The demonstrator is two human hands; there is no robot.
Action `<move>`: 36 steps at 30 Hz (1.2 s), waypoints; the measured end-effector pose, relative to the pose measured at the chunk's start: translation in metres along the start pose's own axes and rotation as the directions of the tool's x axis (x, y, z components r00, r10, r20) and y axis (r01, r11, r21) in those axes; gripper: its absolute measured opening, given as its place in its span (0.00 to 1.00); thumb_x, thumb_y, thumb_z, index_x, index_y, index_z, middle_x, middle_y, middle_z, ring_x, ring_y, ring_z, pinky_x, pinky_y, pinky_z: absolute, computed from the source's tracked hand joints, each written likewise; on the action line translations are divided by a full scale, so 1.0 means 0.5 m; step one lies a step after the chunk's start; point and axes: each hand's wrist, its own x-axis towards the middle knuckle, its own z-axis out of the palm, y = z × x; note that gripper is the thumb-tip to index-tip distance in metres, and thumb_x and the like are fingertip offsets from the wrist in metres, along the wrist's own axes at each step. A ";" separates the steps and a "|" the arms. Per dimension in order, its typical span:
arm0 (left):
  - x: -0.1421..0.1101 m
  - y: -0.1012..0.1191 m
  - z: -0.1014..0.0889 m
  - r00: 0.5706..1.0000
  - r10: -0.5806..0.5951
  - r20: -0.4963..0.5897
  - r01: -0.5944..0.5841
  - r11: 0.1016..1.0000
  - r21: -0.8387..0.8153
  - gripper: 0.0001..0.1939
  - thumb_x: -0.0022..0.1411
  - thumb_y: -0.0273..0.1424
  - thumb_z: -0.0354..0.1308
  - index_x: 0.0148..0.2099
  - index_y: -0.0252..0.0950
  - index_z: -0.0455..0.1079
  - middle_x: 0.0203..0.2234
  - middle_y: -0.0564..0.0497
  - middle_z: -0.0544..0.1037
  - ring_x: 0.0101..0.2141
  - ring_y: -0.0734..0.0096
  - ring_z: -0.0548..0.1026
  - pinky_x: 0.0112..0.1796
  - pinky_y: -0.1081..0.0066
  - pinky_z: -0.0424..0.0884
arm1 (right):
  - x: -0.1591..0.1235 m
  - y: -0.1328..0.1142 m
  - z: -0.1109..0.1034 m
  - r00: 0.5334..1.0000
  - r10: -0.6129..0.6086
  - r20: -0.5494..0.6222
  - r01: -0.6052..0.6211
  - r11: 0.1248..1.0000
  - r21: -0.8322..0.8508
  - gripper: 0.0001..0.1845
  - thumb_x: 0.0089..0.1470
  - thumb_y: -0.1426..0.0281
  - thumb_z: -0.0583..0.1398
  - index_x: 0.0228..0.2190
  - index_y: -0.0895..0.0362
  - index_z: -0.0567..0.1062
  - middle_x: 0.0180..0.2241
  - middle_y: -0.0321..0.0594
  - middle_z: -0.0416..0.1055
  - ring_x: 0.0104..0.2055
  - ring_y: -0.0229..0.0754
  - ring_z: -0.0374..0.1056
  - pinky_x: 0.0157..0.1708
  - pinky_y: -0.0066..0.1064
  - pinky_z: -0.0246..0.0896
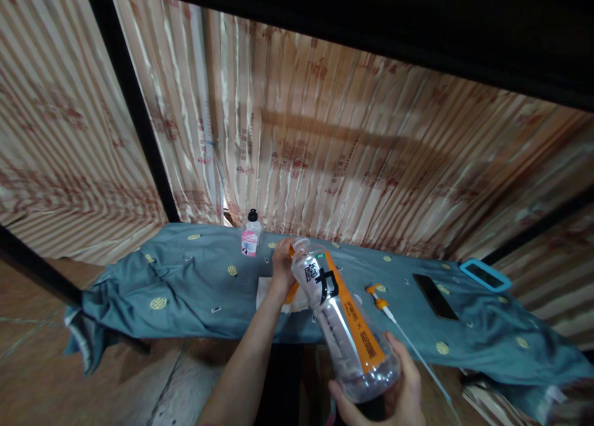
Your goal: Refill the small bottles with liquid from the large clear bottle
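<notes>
While the right hand [408, 383] cups its base, the big clear plastic bottle with the orange label [334, 315] tilts over the desk's teal cloth [185, 290].

Probably a balance thing: left hand [281, 266] is up by the neck, can't tell if it's gripping. Bottle half-blocks the white sheet [264, 293]; orange-and-white pump [380, 303], black phone [435, 296], pink-labelled bottle [250, 237] sit clear.

From the wearer's head, my feed looks forward and down, close above the blue-green cloth's [185, 277] near side.
</notes>
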 end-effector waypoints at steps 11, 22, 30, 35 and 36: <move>0.002 0.003 -0.004 1.000 0.000 0.006 0.000 1.000 -0.001 0.02 0.60 0.26 0.62 0.36 0.37 0.76 0.36 0.47 0.82 0.39 0.62 0.79 0.44 0.65 0.74 | 0.000 0.002 -0.004 0.994 0.096 0.042 -0.098 0.994 0.048 0.55 0.41 0.43 0.70 0.64 0.55 0.64 0.61 0.55 0.69 0.53 0.58 0.74 0.49 0.44 0.69; 0.000 0.000 -0.002 1.000 -0.016 -0.002 0.016 1.000 0.005 0.02 0.60 0.29 0.61 0.36 0.38 0.75 0.35 0.47 0.82 0.38 0.61 0.79 0.42 0.65 0.75 | 0.006 -0.005 -0.007 0.991 0.118 0.067 -0.120 0.992 0.025 0.59 0.40 0.36 0.67 0.64 0.56 0.62 0.60 0.57 0.69 0.54 0.61 0.73 0.47 0.46 0.69; -0.002 -0.008 -0.002 1.000 -0.010 0.001 0.011 0.999 -0.040 0.03 0.61 0.32 0.61 0.36 0.39 0.75 0.35 0.48 0.81 0.39 0.61 0.78 0.43 0.64 0.73 | 0.004 -0.003 -0.005 0.992 0.114 0.060 -0.117 0.992 0.045 0.59 0.40 0.36 0.68 0.64 0.56 0.62 0.61 0.59 0.68 0.53 0.63 0.73 0.48 0.49 0.69; -0.002 -0.013 0.001 1.000 0.015 -0.009 -0.015 0.999 -0.030 0.04 0.62 0.33 0.61 0.35 0.38 0.75 0.34 0.47 0.81 0.38 0.61 0.77 0.43 0.63 0.73 | 0.005 -0.005 -0.005 0.994 0.099 0.051 -0.101 0.994 0.036 0.57 0.41 0.36 0.67 0.63 0.56 0.63 0.62 0.59 0.67 0.54 0.63 0.72 0.47 0.47 0.69; -0.002 -0.014 0.002 1.000 0.016 -0.014 -0.016 0.999 -0.028 0.04 0.62 0.32 0.61 0.36 0.38 0.75 0.34 0.47 0.81 0.38 0.60 0.77 0.42 0.63 0.73 | 0.005 -0.005 -0.005 0.993 0.105 0.052 -0.107 0.994 0.037 0.57 0.41 0.35 0.67 0.63 0.56 0.64 0.62 0.59 0.67 0.55 0.63 0.72 0.47 0.47 0.69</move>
